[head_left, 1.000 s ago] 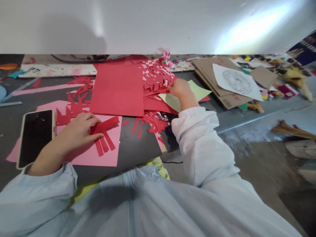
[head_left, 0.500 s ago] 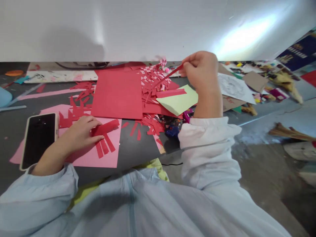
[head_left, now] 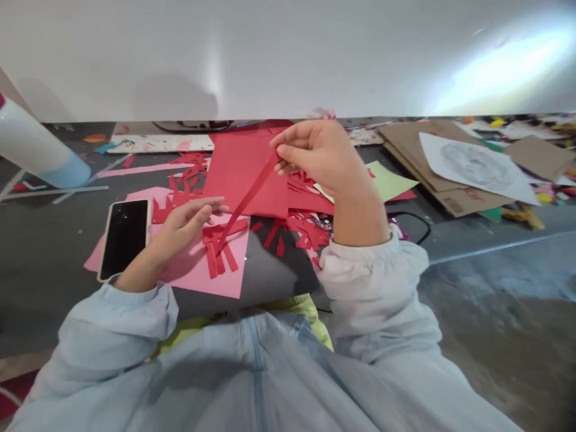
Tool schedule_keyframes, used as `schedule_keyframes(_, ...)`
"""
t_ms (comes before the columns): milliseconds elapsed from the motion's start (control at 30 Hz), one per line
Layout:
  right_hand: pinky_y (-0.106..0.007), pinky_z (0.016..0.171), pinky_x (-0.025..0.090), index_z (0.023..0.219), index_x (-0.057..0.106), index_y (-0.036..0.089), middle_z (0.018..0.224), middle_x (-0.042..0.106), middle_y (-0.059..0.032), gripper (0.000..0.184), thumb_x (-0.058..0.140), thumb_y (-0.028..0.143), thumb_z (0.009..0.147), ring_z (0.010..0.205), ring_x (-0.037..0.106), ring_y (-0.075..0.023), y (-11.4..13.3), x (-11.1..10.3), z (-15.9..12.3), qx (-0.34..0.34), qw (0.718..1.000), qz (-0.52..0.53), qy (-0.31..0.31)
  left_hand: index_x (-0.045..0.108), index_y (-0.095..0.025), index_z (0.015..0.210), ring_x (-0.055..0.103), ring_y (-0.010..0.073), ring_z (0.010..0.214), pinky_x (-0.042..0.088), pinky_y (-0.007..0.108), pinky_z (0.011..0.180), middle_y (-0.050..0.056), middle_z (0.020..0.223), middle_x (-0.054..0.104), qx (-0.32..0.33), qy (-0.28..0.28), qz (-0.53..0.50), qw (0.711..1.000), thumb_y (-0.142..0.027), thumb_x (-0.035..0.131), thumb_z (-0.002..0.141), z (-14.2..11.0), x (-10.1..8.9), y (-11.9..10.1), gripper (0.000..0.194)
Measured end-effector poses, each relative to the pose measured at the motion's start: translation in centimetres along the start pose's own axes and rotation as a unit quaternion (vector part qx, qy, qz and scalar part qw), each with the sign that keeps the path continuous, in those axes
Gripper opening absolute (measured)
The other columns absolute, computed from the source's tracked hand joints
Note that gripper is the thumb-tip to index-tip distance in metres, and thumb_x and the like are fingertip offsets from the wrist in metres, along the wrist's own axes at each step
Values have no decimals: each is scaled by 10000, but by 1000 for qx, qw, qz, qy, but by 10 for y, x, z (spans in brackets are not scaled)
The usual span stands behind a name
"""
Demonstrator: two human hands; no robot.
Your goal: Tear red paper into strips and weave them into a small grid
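Pinched in the fingertips of my right hand is a long narrow red paper strip. It slants down to the left, its lower end over several short red strips on a pink paper sheet. My left hand hovers over the sheet's left part, fingers stretched out and thumb apart, holding nothing. Behind both hands lies a larger red paper sheet. More red paper cuttings are scattered to its right, partly hidden by my right arm.
A phone lies left of my left hand. Further left stands a white and blue bottle. Light green paper and cardboard with a drawing are on the right. A white panel rises along the table's back.
My right hand has brought the red strip leftward, toward the pink sheet. My left hand has let go of the red paper and opened. The view has shifted left.
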State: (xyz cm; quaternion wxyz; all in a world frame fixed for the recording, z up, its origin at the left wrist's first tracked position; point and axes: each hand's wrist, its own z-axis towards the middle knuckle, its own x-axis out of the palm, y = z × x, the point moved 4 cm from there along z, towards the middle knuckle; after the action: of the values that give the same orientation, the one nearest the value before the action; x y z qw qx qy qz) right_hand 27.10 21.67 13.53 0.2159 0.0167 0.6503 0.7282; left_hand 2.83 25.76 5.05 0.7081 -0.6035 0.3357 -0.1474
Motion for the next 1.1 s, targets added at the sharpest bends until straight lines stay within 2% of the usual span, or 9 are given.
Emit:
schedule_keyframes(133,-246,596,628,776,677,198,618,663,42,239,600,-23,827,532,658,-86,-15,28,5,-24,999,-3,43,751,-152,1125,730,227,967,589,333,851,136,1068,781,-69,21,-26,997,-601,685,861,-1,4,2,524)
schedule_keyframes(267,-252,620,637,788,655,193,639,673,43,248,589,-44,821,525,646,-77,-28,39,9,-4,1000,7,14,792,-177,1027,739,212,867,595,314,800,83,915,795,-109,42,-24,993,-448,800,762,-3,3,4,380)
schedule_keyframes(400,-242,632,631,800,631,195,630,648,58,266,566,-62,813,539,644,-74,-44,48,12,8,999,23,-31,797,-168,906,729,184,764,594,290,747,65,820,786,-121,49,-21,991,-460,769,786,-3,3,-2,317)
schedule_keyframes(533,-276,715,636,865,631,213,709,681,44,221,573,3,830,606,680,-91,-65,55,15,5,998,13,-68,775,-152,832,734,186,725,593,292,733,81,772,781,-136,58,-40,988,-521,749,813,-1,4,-3,370)
schedule_keyframes(667,-323,790,626,903,625,224,762,697,28,178,611,64,826,692,716,-126,-80,55,15,8,996,-26,-90,764,-136,855,741,191,685,581,283,660,101,773,785,-182,29,-61,981,-479,732,847,0,1,5,344)
schedule_keyframes(833,-355,810,607,862,584,234,758,705,3,152,658,109,817,708,696,-149,-80,41,13,-19,990,-4,-137,771,-111,997,753,217,710,585,295,606,134,830,794,-213,5,-73,974,-532,642,907,0,-3,13,449)
schedule_keyframes(967,-362,774,588,849,577,230,770,701,-13,156,687,129,803,716,684,-164,-73,32,9,-55,983,-18,-174,771,-101,1005,757,211,736,590,287,630,136,845,794,-218,3,-80,973,-460,594,949,0,-3,14,404)
schedule_keyframes(1033,-368,780,582,854,584,238,800,709,-20,179,715,135,790,761,695,-178,-70,35,7,-67,984,-14,-164,767,-95,1000,761,213,760,589,283,638,142,861,794,-222,1,-94,971,-411,582,958,0,-2,13,369)
schedule_keyframes(1100,-363,787,580,866,598,240,822,716,-18,203,743,132,772,805,705,-183,-67,44,3,-78,989,7,-126,762,-97,997,766,220,800,592,285,657,142,877,794,-224,-10,-107,969,-386,578,959,0,-2,13,345)
